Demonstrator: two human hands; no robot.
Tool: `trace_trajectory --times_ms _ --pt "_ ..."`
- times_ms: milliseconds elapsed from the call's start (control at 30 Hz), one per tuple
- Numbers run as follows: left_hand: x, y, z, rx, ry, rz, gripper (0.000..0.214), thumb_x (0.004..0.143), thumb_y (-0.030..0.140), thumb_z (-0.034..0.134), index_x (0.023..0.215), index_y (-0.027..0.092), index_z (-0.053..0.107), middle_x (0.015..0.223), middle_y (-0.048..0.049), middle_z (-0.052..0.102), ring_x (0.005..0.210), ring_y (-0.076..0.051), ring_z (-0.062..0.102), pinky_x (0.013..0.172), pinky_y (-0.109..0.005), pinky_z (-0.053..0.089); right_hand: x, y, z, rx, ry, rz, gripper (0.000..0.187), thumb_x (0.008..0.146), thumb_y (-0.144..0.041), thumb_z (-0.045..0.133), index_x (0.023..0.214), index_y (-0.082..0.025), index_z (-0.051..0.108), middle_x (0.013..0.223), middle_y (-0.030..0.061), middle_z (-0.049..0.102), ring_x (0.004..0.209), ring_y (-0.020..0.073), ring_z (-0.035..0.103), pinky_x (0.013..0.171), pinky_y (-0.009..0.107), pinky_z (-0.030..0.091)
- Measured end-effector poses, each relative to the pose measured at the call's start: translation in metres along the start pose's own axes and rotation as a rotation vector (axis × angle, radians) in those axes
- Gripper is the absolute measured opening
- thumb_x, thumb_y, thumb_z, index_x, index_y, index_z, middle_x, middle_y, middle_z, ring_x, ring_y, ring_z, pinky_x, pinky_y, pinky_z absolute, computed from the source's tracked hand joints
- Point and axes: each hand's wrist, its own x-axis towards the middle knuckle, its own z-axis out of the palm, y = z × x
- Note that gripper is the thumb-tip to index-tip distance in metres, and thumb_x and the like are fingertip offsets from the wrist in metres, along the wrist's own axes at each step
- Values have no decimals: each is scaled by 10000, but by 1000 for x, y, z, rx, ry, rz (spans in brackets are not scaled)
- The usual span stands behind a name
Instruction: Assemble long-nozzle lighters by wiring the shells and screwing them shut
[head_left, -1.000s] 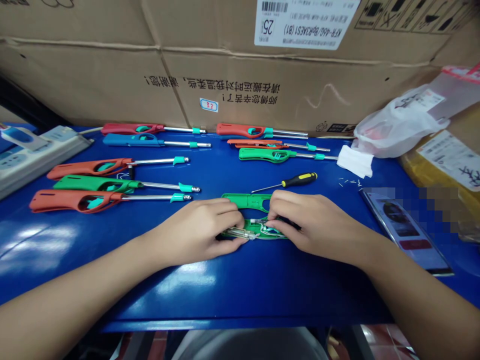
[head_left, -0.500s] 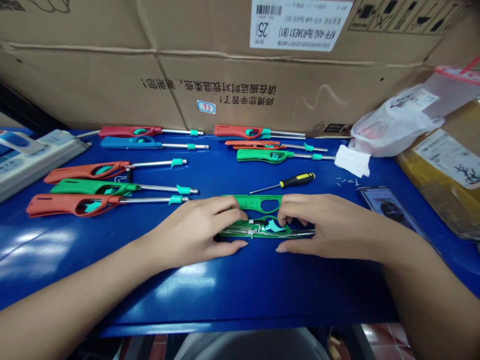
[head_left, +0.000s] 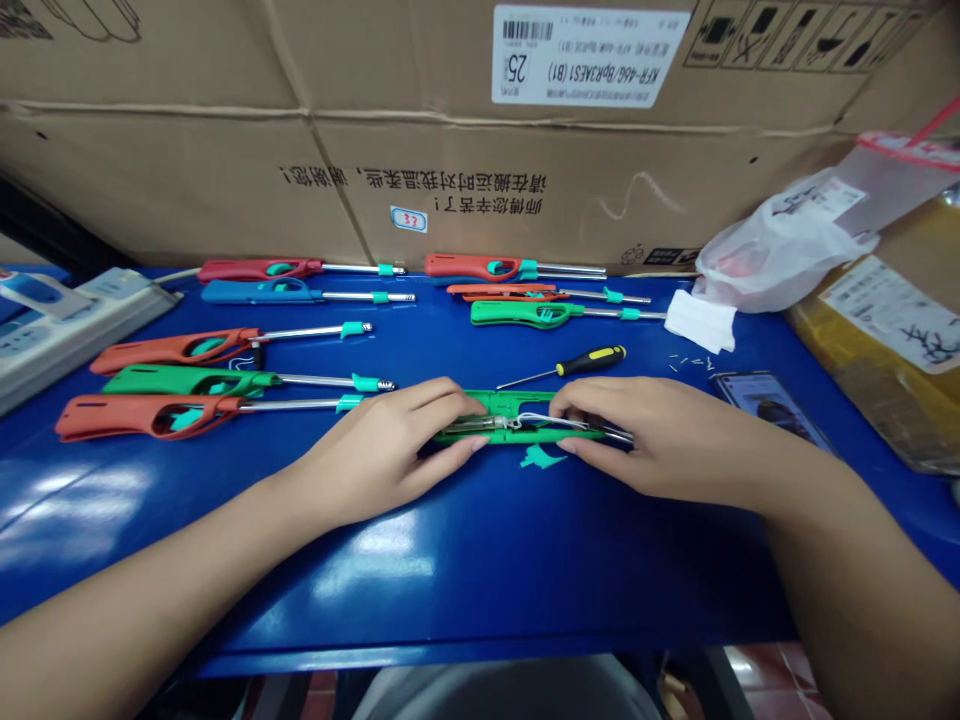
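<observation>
both hands are down on the green lighter shell (head_left: 525, 432), which lies about the middle of the worktop (head_left: 480, 560), its length running along the front edge. the shell is open, with a white wire (head_left: 541, 419) looping loose across its inside. the step in hand looks like seating the innards in the open half.

the left hand (head_left: 390, 450) is curled, thumb below and fingers above, pinched on the shell's left end. the right hand (head_left: 652, 440) is closed on the right end, fingertips at the wire, and a metal tube (head_left: 619, 436) pokes out under its fingers. neither hand is spread.

a teal trigger piece (head_left: 541, 459) lies free on the worktop just in front of the shell, touched by neither hand. by my reading, any further move calls for a steady left-hand hold and fine fingertip work, since wire and small parts could spring out.

the screwdriver (head_left: 577, 364) lies just behind the shell, and tiny screws (head_left: 694, 362) are scattered toward the right edge.
</observation>
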Motion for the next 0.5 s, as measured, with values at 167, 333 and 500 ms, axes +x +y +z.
trace_trajectory --times_ms 167,333,500 --pt "0 -1 -1 64 35 28 182 1035 318 567 1123 216 690 1210 -75 648 960 -188 712 848 -307 579 -1 9 2 -36 18 -9 305 969 -275 588 1274 -290 601 1259 36 702 1068 245 673 862 363 483" --pt "0 -2 -3 109 -2 152 141 1039 284 575 1049 192 682 1033 -42 713 950 -181 700 850 -292 557 -3 20 2 -23 -10 5 348 904 -167 607 1230 -289 604 1203 31 704 1028 240 670 839 349 489" --pt "1 0 -8 163 21 199 148 1043 250 558 1027 176 685 989 -51 728 923 -183 686 889 -322 552 -7 23 1 -34 32 9 404 880 -147 604 1255 -296 584 1244 41 643 1092 240 624 898 367 473"
